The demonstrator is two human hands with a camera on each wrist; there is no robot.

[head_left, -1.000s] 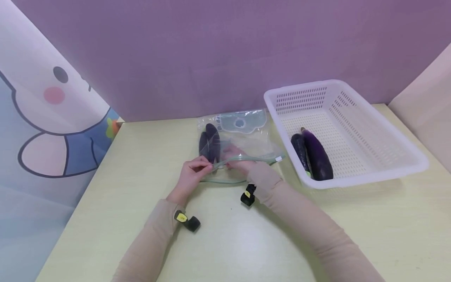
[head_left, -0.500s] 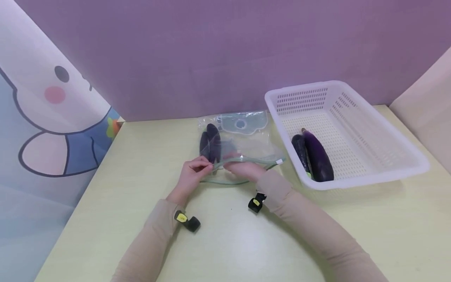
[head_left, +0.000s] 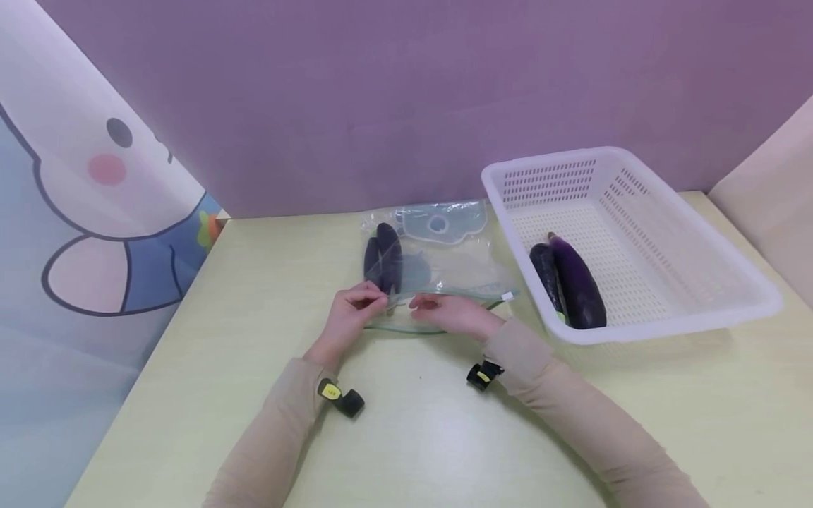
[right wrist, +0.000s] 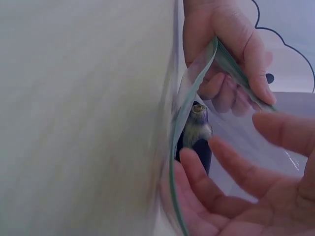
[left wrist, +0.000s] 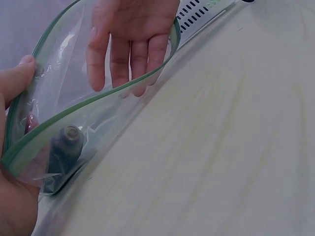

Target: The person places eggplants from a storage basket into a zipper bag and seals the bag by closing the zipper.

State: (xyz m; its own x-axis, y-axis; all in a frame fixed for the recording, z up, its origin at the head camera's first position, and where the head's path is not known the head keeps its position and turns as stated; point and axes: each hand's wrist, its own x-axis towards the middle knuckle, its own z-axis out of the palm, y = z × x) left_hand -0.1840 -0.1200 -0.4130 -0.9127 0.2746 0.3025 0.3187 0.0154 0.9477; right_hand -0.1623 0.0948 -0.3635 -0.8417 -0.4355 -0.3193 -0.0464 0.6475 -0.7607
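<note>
A clear zip bag [head_left: 454,264] with a green-edged mouth lies on the table, holding two dark eggplants [head_left: 390,255] side by side at its left. My left hand [head_left: 346,317] pinches the left end of the bag's mouth between thumb and fingers. At the mouth's right part is my right hand [head_left: 456,315], its fingers loosely bent and holding nothing. In the left wrist view the fingers of that right hand [left wrist: 140,29] reach inside the spread mouth. An eggplant's stem end [right wrist: 198,129] faces the opening in the right wrist view, beyond the right fingers.
A white perforated basket [head_left: 692,321] stands to the right of the bag. Inside lie a larger purple eggplant [head_left: 578,286] and a slimmer dark one [head_left: 546,274]. A white slider [head_left: 507,296] sits at the bag's right corner. A purple backdrop [head_left: 381,106] rises behind the table.
My right hand has drawn back from deeper inside the bag toward its mouth, moving right and nearer to me. The left hand keeps its pinch on the bag edge.
</note>
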